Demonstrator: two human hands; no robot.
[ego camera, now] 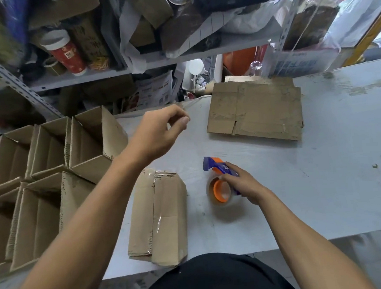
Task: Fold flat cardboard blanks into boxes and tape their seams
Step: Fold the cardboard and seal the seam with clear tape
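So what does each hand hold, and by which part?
Right hand grips the tape dispenser by its handle. Left hand holds nothing visible.

One taped brown cardboard box (pixel 160 217) lay on the grey table (pixel 324 179), plus one pile of flat brown cardboard blanks (pixel 255 110), number of sheets unclear. One blue-and-orange tape dispenser (pixel 221 183) with one clear roll. About six open folded brown boxes (pixel 39 179) stood left; two hands were visible.

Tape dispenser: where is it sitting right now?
In the head view, the tape dispenser rests on the white table, right of the taped box, gripped by the right hand.
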